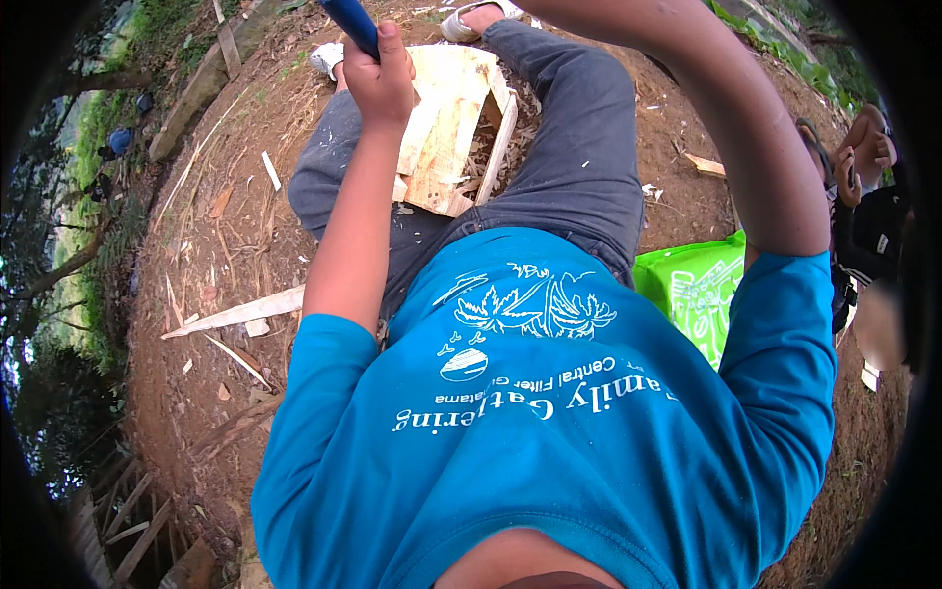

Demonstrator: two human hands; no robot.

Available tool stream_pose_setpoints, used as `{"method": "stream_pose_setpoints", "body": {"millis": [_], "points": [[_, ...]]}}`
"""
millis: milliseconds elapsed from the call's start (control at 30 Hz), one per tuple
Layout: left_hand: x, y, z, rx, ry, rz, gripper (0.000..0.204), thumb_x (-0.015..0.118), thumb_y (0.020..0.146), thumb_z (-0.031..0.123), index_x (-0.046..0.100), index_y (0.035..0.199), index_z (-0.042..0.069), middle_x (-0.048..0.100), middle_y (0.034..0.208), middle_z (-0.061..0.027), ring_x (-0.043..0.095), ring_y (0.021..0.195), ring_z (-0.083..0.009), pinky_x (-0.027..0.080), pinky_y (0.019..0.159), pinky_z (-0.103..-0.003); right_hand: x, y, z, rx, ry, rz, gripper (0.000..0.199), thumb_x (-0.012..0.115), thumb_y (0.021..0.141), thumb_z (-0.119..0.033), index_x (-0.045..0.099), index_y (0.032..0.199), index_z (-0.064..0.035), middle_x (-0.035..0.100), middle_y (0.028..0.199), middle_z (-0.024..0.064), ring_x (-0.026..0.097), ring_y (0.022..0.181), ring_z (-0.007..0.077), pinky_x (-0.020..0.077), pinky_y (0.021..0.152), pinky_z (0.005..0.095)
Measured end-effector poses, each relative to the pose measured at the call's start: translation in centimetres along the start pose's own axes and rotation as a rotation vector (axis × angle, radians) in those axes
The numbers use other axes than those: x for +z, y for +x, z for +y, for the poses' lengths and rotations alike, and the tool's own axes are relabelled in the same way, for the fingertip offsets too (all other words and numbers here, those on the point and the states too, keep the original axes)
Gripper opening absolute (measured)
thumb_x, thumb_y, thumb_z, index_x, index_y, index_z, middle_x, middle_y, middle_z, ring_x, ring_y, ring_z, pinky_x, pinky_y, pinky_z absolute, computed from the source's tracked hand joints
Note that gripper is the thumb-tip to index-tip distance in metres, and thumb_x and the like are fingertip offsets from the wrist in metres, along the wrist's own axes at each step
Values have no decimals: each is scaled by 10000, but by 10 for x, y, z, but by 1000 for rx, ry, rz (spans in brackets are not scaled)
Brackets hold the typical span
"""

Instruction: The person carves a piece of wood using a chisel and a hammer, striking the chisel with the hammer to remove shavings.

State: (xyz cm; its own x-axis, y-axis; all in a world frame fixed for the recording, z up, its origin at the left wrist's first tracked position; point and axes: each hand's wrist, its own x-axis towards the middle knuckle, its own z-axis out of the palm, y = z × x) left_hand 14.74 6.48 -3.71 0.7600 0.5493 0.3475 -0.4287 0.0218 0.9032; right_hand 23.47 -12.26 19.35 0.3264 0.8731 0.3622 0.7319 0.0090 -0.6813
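My left hand (381,83) is raised in front of me, its fingers wrapped round a blue rod-like thing (350,24). That thing runs out past the top edge, so its kind does not show. My right forearm (638,25) reaches up and across to the upper edge, and the hand itself lies outside the picture. Below my left hand, a piece made of pale wooden boards (446,128) rests between my legs, with a gap along its right side and a narrow slat (498,147) beside it.
Wood chips and a long pointed splinter (245,313) lie on the brown soil to my left. A bright green bag (695,294) sits at my right hip. Another person (868,187) is close by at the right edge. A log (201,93) lies at the upper left.
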Motion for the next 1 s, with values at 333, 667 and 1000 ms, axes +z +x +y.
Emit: {"method": "stream_pose_setpoints", "body": {"millis": [333, 667, 1000], "points": [[-3, 15, 7, -55, 38, -26, 277, 601, 1067, 318, 473, 1015, 77, 422, 624, 21, 410, 463, -72, 384, 436, -247, 1, -6, 11, 109, 107, -27, 325, 509, 1041, -110, 507, 1358, -38, 650, 782, 84, 517, 635, 130, 415, 630, 332], [-13, 4, -15, 14, -3, -116, 358, 567, 1072, 410, 445, 1012, 78, 413, 611, 15, 474, 466, -102, 444, 444, -280, 8, 1, 22, 231, 196, -33, 363, 493, 1045, -104, 481, 1405, -61, 549, 680, 8, 471, 613, 97, 378, 607, 315], [-24, 14, -20, -65, -295, -192, 560, 539, 1077, 441, 388, 1479, 83, 441, 732, 24, 417, 581, -32, 351, 489, -190, 14, 3, 28, 343, 308, -4, 341, 503, 1067, -127, 464, 1394, -36, 522, 664, -39, 416, 542, 43, 332, 528, 252]]}}
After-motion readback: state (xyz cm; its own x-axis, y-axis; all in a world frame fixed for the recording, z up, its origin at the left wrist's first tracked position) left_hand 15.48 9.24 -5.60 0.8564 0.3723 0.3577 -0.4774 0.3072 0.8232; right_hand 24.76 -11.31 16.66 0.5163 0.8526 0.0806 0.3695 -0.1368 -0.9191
